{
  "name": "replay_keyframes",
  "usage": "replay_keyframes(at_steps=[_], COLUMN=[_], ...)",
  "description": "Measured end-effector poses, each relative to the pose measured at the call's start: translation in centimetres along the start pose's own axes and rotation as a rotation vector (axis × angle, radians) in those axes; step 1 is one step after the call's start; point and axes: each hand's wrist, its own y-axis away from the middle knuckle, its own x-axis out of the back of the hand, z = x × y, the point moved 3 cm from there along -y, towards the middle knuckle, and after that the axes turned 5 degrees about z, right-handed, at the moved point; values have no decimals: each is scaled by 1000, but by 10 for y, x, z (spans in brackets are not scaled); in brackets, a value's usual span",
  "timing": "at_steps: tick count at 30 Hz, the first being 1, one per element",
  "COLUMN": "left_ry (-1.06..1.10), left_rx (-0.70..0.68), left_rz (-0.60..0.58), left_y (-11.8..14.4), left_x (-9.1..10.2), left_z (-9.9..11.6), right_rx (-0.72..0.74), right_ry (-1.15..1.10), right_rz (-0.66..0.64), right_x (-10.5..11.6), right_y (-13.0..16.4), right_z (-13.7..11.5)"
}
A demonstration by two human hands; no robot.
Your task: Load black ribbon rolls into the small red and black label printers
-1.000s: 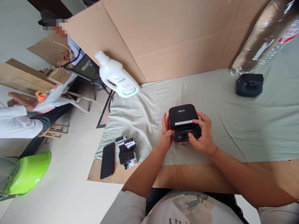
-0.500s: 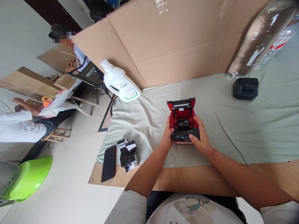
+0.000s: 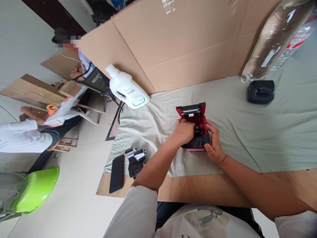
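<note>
A small red and black label printer (image 3: 195, 148) stands on the cloth in front of me with its lid raised toward the back. Black film lies across its front inside. My left hand (image 3: 184, 131) reaches over the printer's left side, its fingers bent down into the open body; the fingertips are hidden, and so is whatever they pinch. Around the right side, my right hand (image 3: 215, 143) grips the printer, thumb at its front corner. Left of the printer lie rolls of black ribbon film (image 3: 135, 160), partly behind my left forearm.
A black phone (image 3: 116, 174) lies at the near left edge. Behind stand a white jug (image 3: 130, 91) and a cardboard wall (image 3: 188, 43). A dark box (image 3: 261, 92) and a wrapped clear bottle (image 3: 272, 46) are at right. A person in white (image 3: 24, 135) works at far left.
My left hand has moved from the printer's left side up and into its open body. My right thumb has shifted from the front film to the right front corner.
</note>
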Motion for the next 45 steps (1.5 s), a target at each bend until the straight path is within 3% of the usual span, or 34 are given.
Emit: replay_keyframes(at_steps=[5,9,12,16,18,20,23,26,30,35,39,42,45], left_ry=[-121,-177,-74,368,555,585,311,-72,-234,-386,-469,-505,-514], left_rx=[-8,22,22,0,75,232,492,656,760,939,1037,1057,1027], left_rz=[-128,-89,-47,47,86,78,15,10,55,144,144,189,283], left_y=[-16,-13,-1,29,46,65,92,115,142,177,194,194,187], left_x=[-10,-4,4,33,56,83,117,138,151,169,165,166,180], left_z=[-2,11,23,20,2,-27,-81,-128,-162,-180,-185,-178,-150], right_rx=[7,38,35,25,38,45,39,43,49,25,14,31,51], right_ry=[22,17,8,-24,-40,-34,3,23,41,51,61,55,53], right_rz=[-27,-31,-41,-52,-43,-33,-26,-20,-20,-26,-25,-32,-39], right_x=[1,2,3,3,3,3,2,2,2,2,2,2,3], right_y=[-1,-2,-2,-1,-1,-1,-2,-3,-4,-5,-5,-5,-4], right_z=[1,1,2,5,5,5,3,1,-1,-2,-3,-3,-3])
